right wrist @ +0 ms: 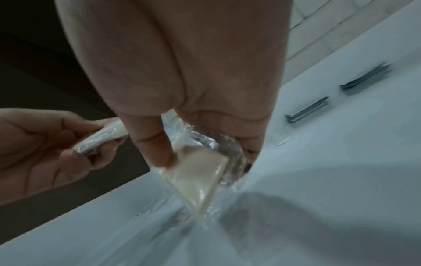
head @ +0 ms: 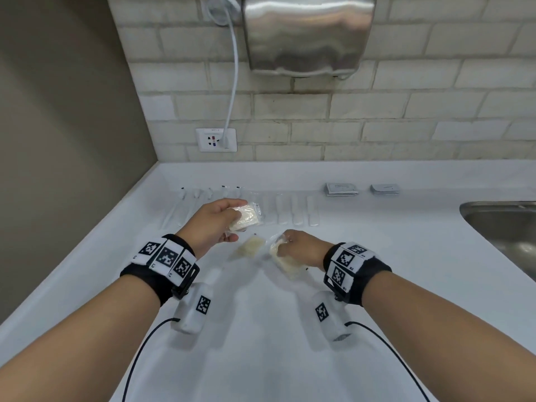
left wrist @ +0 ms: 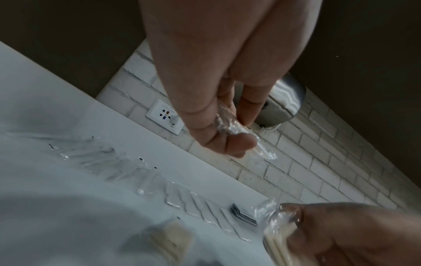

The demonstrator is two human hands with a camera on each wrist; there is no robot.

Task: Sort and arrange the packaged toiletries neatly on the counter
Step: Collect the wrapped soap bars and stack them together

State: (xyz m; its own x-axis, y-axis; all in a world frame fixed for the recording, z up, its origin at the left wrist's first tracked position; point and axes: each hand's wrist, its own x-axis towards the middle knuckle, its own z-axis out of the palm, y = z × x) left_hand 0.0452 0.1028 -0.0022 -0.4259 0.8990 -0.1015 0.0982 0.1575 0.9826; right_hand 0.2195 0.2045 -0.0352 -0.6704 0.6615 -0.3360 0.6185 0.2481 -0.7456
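Observation:
My left hand (head: 229, 219) holds a cream pad in clear wrap (head: 246, 217) above the white counter (head: 261, 329); in the left wrist view its fingers (left wrist: 237, 142) pinch crinkled plastic. My right hand (head: 293, 245) grips a second wrapped cream pad (head: 282, 261) that tilts down to the counter; the right wrist view shows that pad (right wrist: 200, 178) between thumb and fingers. A third wrapped pad (head: 251, 246) lies flat between the hands. Behind them runs a row of clear-wrapped toothbrushes (head: 185, 204) and combs (head: 295, 211).
Two small stacks of grey sachets (head: 340, 189) (head: 384, 189) sit at the back right. A steel sink (head: 504, 227) is sunk into the counter's right side. A hand dryer (head: 307, 33) and a wall socket (head: 216, 139) hang on the tiled wall.

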